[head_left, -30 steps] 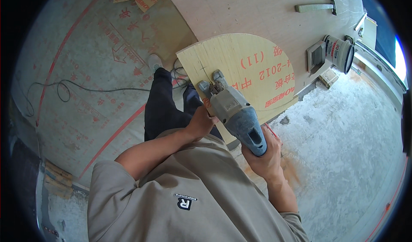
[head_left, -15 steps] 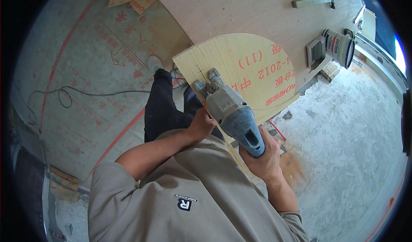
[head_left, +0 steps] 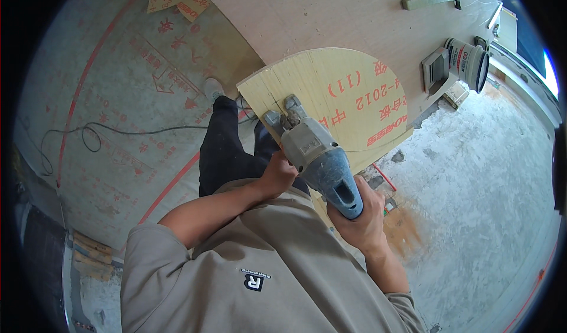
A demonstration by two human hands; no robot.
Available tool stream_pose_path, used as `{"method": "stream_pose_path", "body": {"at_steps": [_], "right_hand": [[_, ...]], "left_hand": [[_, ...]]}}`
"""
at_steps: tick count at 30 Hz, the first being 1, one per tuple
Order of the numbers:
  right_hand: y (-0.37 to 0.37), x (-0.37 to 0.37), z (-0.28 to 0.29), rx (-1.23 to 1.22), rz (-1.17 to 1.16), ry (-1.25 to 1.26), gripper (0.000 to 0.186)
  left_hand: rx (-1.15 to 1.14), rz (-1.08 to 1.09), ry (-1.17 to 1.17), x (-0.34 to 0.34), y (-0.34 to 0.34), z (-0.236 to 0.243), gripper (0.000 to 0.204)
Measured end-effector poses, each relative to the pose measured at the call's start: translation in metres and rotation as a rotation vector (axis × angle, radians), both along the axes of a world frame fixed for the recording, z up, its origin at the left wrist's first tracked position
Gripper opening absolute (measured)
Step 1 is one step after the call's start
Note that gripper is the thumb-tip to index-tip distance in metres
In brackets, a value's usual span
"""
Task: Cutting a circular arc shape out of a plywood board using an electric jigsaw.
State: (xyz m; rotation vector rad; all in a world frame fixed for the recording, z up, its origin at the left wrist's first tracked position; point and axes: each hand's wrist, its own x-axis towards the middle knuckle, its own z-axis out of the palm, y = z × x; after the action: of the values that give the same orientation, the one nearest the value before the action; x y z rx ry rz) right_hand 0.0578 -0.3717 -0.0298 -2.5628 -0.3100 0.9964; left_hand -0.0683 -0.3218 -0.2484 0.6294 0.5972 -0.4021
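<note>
A blue-and-grey jigsaw (head_left: 323,164) rests with its metal base on a pale plywood board (head_left: 331,85) with a rounded far edge and red print. Its front points to the far left, by the board's near-left edge, where pencil marks show. My right hand (head_left: 363,218) is wrapped round the rear handle. Close against the tool's left side, at the board's near edge, my left hand (head_left: 277,174) is closed; its fingertips are hidden, so whether it grips tool or board does not show. The blade cannot be seen.
Beneath the board lies a larger wooden sheet (head_left: 283,14). On it are a hammer (head_left: 428,1), a grey rectangular tool (head_left: 436,71) and a white bucket (head_left: 466,64) near the right edge. A dark cord (head_left: 136,129) loops over the printed floor covering at left.
The jigsaw has shifted very slightly left, and both hands have stayed with it. The board looks almost unmoved.
</note>
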Motion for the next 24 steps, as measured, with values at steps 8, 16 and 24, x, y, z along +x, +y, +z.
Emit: {"method": "stream_pose_path", "body": {"at_steps": [8,16,24], "right_hand": [[0.004,-0.001,-0.001,0.005,-0.015,-0.015,0.024],[0.007,0.0,-0.001,0.024,-0.034,-0.02,0.024],[-0.004,0.002,0.004,-0.076,0.001,0.112,0.034]], "left_hand": [[0.116,-0.045,-0.074,0.003,0.007,0.005,0.041],[0.011,-0.014,-0.033,0.001,0.006,0.002,0.039],[0.029,0.007,0.001,-0.005,-0.008,-0.01,0.033]]}}
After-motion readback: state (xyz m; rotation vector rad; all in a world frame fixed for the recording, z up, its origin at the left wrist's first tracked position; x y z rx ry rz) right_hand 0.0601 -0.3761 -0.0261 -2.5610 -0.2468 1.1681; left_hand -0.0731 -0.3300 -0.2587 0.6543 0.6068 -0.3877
